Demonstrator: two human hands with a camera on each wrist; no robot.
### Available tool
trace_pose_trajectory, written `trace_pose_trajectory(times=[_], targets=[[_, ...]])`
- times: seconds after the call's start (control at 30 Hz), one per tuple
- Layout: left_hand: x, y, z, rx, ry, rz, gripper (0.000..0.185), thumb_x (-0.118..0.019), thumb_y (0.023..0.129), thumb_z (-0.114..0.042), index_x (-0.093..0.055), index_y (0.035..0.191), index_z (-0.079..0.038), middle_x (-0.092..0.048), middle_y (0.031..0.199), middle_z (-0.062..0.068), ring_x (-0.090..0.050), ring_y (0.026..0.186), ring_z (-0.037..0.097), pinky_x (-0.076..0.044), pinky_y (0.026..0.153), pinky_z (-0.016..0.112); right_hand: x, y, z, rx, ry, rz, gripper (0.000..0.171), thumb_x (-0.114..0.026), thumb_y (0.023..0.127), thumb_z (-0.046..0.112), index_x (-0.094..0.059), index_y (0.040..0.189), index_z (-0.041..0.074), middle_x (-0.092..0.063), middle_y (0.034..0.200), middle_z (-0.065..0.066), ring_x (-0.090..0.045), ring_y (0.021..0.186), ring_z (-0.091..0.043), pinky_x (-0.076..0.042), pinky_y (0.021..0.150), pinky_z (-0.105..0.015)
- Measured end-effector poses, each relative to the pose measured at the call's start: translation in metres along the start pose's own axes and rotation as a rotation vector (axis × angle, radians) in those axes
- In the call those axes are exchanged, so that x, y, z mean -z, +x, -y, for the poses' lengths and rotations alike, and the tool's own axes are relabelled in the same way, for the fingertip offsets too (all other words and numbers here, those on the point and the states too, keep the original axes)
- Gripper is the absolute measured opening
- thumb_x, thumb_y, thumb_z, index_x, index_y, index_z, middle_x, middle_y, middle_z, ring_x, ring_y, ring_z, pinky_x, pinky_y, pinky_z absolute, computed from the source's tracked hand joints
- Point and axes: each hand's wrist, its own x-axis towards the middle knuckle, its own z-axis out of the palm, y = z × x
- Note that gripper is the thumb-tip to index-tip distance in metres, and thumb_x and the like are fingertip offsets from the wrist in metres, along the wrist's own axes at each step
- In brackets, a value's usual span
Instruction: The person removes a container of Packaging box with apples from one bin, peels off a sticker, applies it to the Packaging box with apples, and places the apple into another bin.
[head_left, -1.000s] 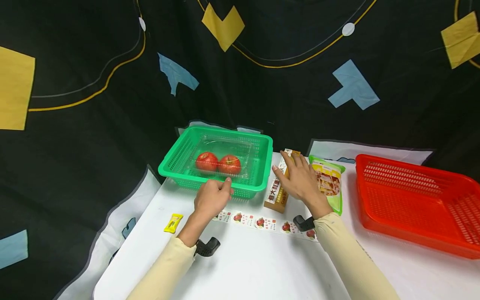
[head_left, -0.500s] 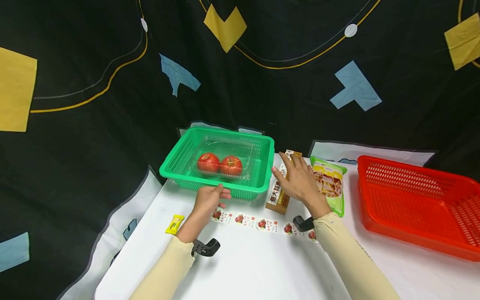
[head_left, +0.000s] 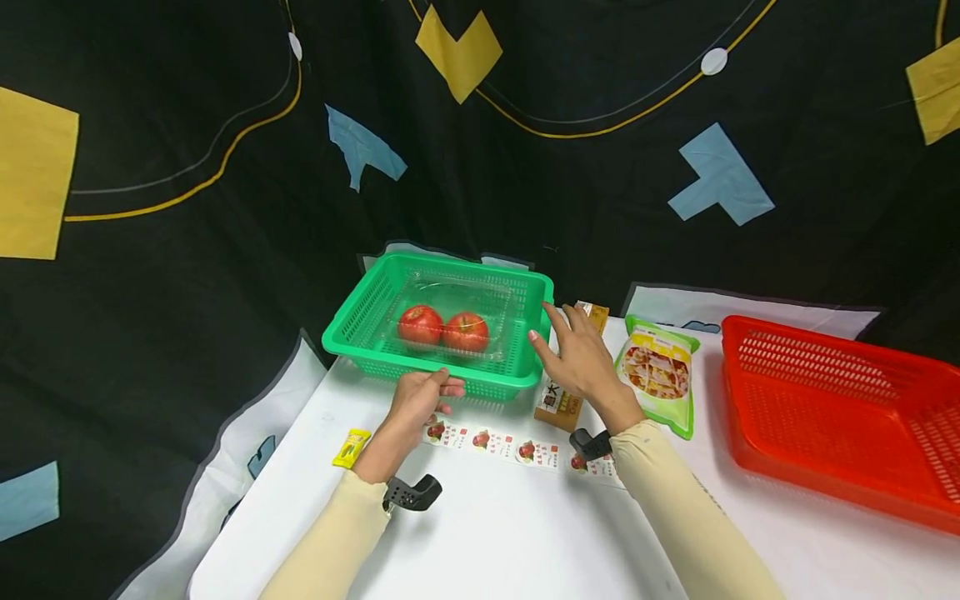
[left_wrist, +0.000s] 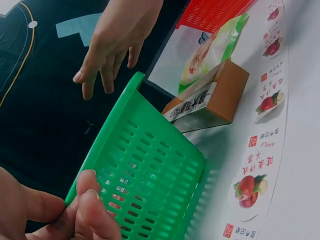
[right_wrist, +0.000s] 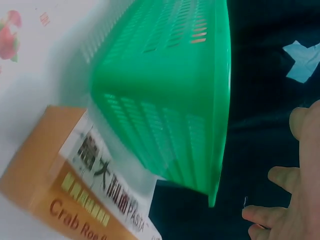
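My left hand pinches the front rim of a green plastic basket, thumb on one side and fingers curled on the other, as the left wrist view shows. Inside the basket lies a clear plastic container with two red apples, one apple left and one apple right. My right hand hovers by the basket's right side, fingers spread and holding nothing. Below it a brown and white pasta box stands beside the basket, partly hidden by that hand in the head view.
A bag of packaged food lies right of the box. Farther right stands a red basket. A strip of apple stickers runs across the white table in front. A small yellow packet lies left of my left wrist.
My left hand has turned, with its fingers now under the green basket's front rim. My right hand has shifted left, from over the pasta box toward the basket's right rim.
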Motion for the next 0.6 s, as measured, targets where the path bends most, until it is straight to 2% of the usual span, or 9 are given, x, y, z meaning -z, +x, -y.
trace_pose_trajectory(times=[0.3,0.6], targets=[[0.002,0.0,-0.001,-0.017,0.011,0.018,0.037,-0.046,0.104,-0.023,-0.071,0.107,0.004,-0.07,0.084,0.004,-0.053,0.056,0.011,-0.03,0.045,0.022,-0.006,0.013,0.013,0.009,0.034,0.034,0.067,-0.037,0.103,0.053,-0.025,0.157,0.015,-0.026,0.156,-0.022,-0.012,0.147,-0.037,-0.019,0.113,-0.055],[0.002,-0.002,0.002,-0.02,0.011,0.018,0.037,-0.046,0.104,-0.024,-0.073,0.104,0.002,-0.069,0.082,0.003,-0.054,0.054,0.012,-0.03,0.045,0.023,-0.015,0.022,0.024,0.03,0.068,0.032,0.069,-0.043,0.101,0.051,-0.026,0.156,0.015,-0.028,0.154,-0.023,-0.019,0.144,-0.039,-0.025,0.111,-0.055]])
